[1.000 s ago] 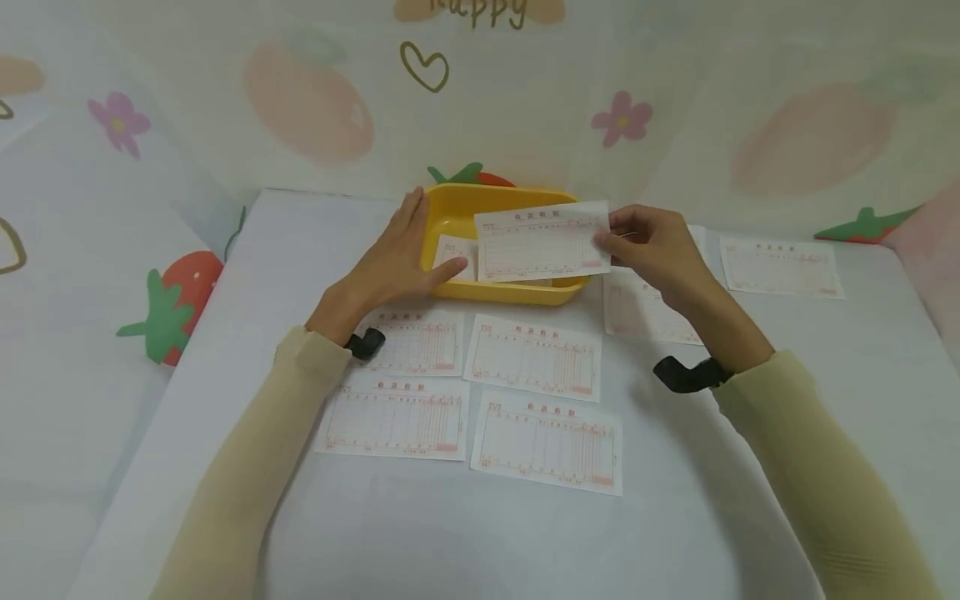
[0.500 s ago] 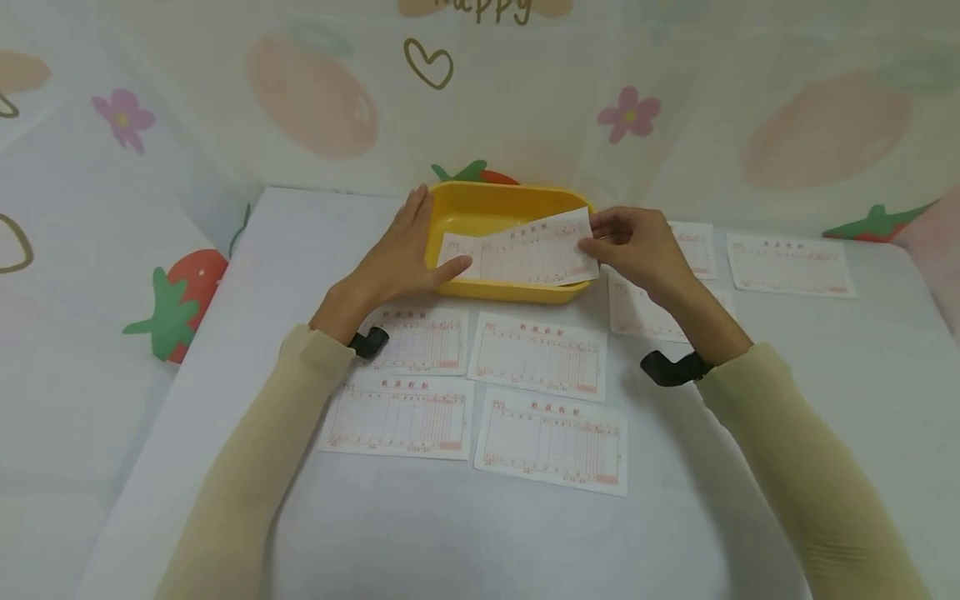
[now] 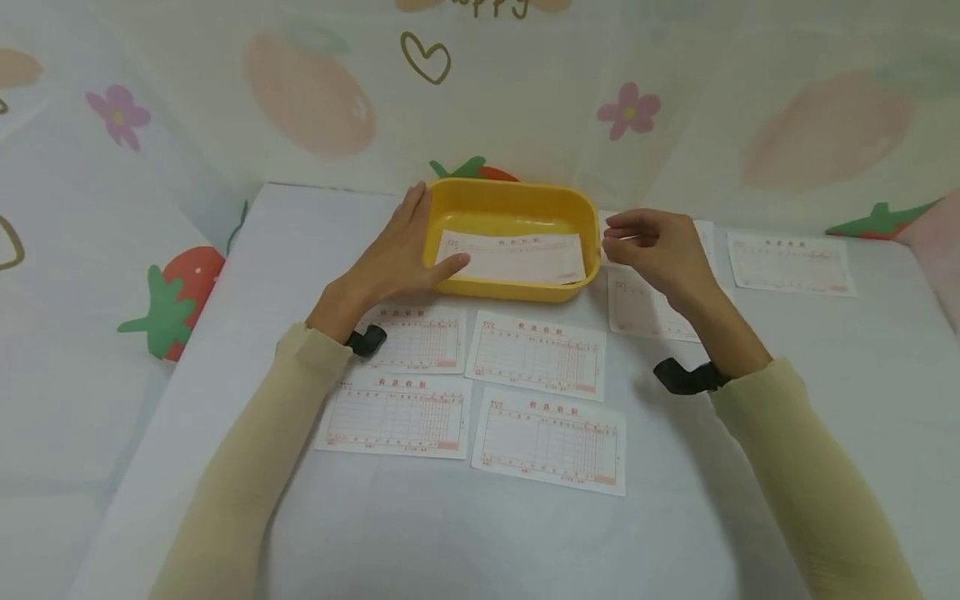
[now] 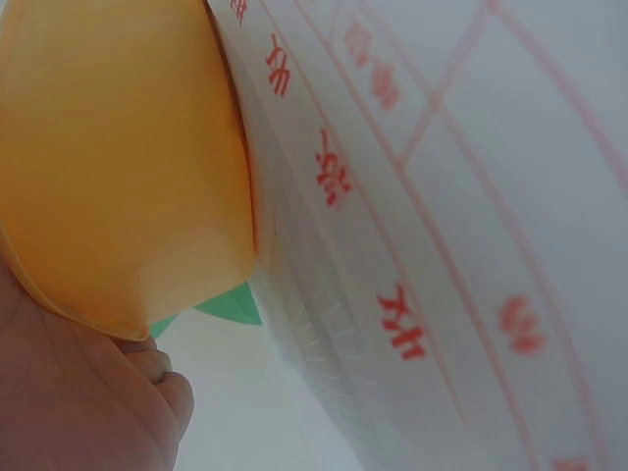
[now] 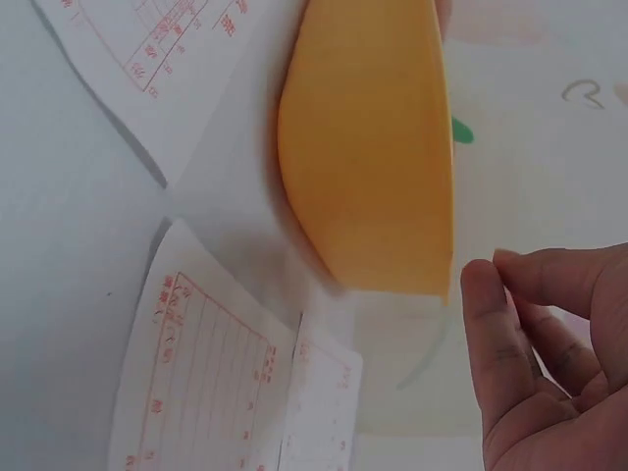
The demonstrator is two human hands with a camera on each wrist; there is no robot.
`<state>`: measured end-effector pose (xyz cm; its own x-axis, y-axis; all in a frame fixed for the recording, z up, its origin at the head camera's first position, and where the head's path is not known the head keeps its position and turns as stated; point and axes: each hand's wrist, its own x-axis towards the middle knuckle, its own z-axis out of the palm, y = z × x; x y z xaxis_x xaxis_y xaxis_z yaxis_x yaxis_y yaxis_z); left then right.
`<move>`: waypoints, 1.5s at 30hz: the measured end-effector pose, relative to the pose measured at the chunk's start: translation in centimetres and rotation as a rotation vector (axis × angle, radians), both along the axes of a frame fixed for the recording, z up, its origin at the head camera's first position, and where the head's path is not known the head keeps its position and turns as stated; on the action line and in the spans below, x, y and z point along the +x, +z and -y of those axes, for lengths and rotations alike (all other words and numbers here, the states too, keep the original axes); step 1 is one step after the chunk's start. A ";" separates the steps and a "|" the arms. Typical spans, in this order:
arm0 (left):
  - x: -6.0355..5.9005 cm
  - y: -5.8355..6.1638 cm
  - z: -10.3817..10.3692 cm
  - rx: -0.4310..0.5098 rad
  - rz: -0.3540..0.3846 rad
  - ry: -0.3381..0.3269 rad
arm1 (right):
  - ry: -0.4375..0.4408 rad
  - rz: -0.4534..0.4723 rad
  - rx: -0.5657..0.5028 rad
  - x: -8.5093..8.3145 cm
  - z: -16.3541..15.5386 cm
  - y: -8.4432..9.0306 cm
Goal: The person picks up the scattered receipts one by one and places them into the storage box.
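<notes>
Where the heading on the paper slips [image 3: 536, 357] can be read, it says 收款收据 in spaced red characters; the finer print is too small to make out. Each slip is a white rectangle with a red ruled form, and those on the near side show narrow columns and a tinted block at the lower right. Above, the far backdrop [image 3: 525, 75] carries cut-off lettering ending in "ppy", over a heart outline [image 3: 425, 58].

On the far part of the worktop [image 3: 480, 533] stands a yellow tray [image 3: 510, 292], with a top slip [image 3: 517, 257] lying face up inside, along its near side. Whether more lie beneath cannot be told. Four slips sit near the tray in two rows of two; three more lie to its right, two partly hidden.

The left hand [image 3: 390, 250] spreads round the tray's left end, fingers extended along the outside, thumb over the near rim. Just beside the right end, the right hand [image 3: 663, 250] has bent fingers, thumb tip close to the index tip, holding nothing.
</notes>
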<state>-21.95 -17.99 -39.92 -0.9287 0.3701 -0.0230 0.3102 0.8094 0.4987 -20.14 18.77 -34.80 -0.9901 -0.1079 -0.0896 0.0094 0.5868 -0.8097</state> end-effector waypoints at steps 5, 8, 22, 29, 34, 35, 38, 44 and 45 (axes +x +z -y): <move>0.1 0.0 0.3 -0.003 0.015 0.010 | -0.037 0.027 -0.009 0.9 -0.9 -0.6; 0.2 -0.1 0.4 -0.010 0.022 0.013 | -0.046 0.018 0.017 1.5 -1.6 -1.0; 0.2 -0.2 0.6 -0.007 0.031 0.019 | -0.042 -0.162 0.101 4.1 -5.7 -2.4; 0.3 -0.4 0.9 -0.015 0.038 0.021 | -0.005 -0.195 0.154 4.0 -7.7 -2.6; 0.3 -0.3 0.9 -0.026 0.039 0.028 | -0.001 -0.172 0.190 3.9 -9.1 -3.1; 0.3 -0.2 0.9 -0.029 0.039 0.029 | -0.001 -0.165 0.197 3.9 -9.3 -3.2; 0.4 -0.1 0.9 -0.036 0.036 0.032 | -0.003 -0.140 0.209 3.8 -9.8 -3.6; 0.4 -0.2 0.9 -0.029 0.030 0.024 | -0.004 -0.092 0.223 4.1 -10.5 -4.5; 0.4 -0.2 0.9 -0.026 0.030 0.022 | -0.004 -0.085 0.228 4.2 -10.5 -4.5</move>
<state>-21.59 -18.86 -40.11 -0.9355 0.3481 -0.0604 0.2770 0.8287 0.4864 -15.96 29.31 -39.34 -0.9955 -0.0905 -0.0273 -0.0506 0.7547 -0.6542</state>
